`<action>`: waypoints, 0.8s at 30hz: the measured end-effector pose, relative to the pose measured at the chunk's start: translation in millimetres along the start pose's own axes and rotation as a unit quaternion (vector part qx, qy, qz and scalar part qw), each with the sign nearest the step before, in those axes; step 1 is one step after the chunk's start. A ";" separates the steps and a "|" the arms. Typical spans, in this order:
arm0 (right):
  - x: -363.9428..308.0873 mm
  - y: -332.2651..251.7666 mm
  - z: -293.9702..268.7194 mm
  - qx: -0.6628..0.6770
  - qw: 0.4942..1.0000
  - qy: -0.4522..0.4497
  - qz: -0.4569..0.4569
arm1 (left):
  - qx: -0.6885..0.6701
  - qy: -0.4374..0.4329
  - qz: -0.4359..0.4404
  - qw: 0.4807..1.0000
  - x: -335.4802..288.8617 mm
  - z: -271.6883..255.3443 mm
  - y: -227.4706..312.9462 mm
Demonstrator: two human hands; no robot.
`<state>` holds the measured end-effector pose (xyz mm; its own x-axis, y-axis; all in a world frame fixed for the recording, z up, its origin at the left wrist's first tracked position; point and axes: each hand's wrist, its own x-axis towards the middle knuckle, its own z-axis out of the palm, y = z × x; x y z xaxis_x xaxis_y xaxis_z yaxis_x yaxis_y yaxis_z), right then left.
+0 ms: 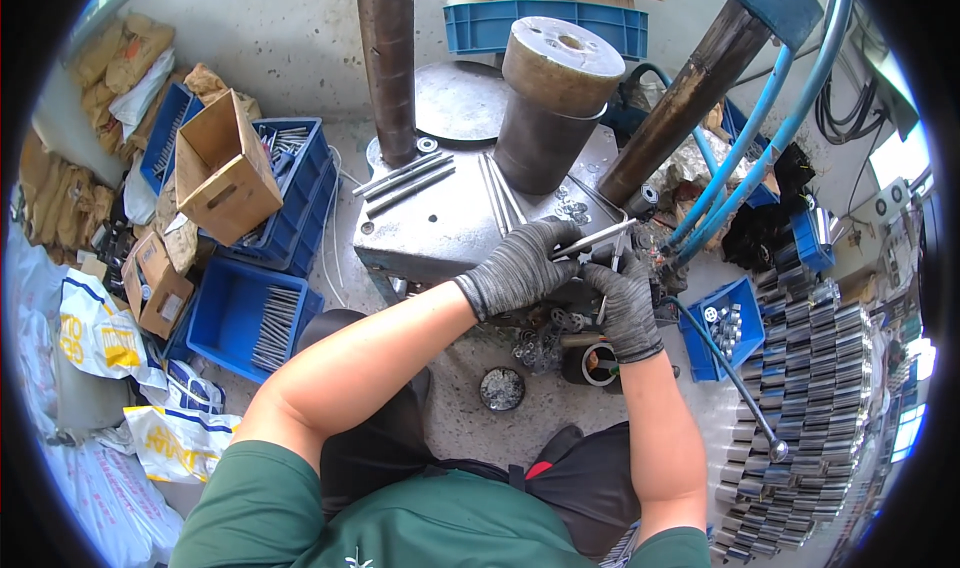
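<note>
Both my hands wear grey knit gloves and meet in front of the steel press table. Between its closed fingers my left hand grips a slim metal rod, tilted up to the right. Just below the rod, my right hand has its fingers curled around something small and metallic; what it is, I cannot make out. Several rods lie on the table's left part, and more rods lie near the thick steel cylinder. Small metal rings rest to the cylinder's right.
Steel columns rise from the press, with blue hoses at right. A ball-ended lever sticks out front right. Blue crates and a cardboard box stand left. A parts bin and stacked metal tubes sit right.
</note>
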<state>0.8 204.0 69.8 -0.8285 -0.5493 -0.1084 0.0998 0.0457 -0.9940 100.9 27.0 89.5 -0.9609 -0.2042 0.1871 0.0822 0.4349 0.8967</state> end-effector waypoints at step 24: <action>-22.0 -3.4 6.4 0.047 0.998 -0.043 0.024 | -0.173 -0.080 -0.089 0.978 -12.0 5.2 -9.7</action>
<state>22.2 210.6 75.7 -0.7713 -0.6188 -0.1491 0.1925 -0.0035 -0.9813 110.3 29.8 76.5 -0.9948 -0.0984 -0.0247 -0.0323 0.0758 0.9966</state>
